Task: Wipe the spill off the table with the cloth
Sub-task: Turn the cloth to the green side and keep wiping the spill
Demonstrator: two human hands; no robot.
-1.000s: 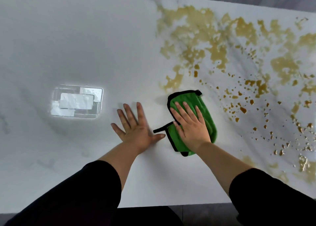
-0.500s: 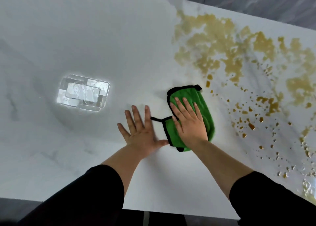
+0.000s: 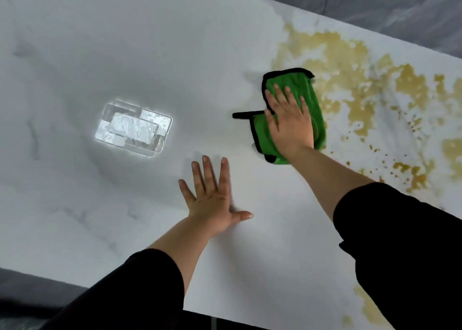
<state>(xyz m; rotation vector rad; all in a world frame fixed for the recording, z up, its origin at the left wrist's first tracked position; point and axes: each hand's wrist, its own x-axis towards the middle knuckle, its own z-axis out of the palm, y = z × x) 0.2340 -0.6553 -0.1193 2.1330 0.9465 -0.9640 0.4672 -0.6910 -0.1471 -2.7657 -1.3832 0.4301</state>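
A green cloth (image 3: 287,82) with black trim lies on the white marble table (image 3: 125,42), at the left edge of a yellow-brown spill (image 3: 335,54). My right hand (image 3: 290,122) presses flat on the cloth, fingers spread, covering its middle. A black loop of the cloth sticks out to the left. The spill spreads in patches and small drops over the table's right part, out to the right edge of the view. My left hand (image 3: 212,199) lies flat on the bare table, nearer to me and left of the cloth, holding nothing.
A bright rectangular light reflection (image 3: 133,128) shines on the table to the left. The table's far edge (image 3: 350,24) runs diagonally at the upper right, with dark grey floor beyond. The near edge (image 3: 225,316) is at the bottom. Black sleeves cover both forearms.
My right hand has slid the cloth away from me, up to the left edge of the big spill patch. My left hand has stayed flat in place. The view has tilted.
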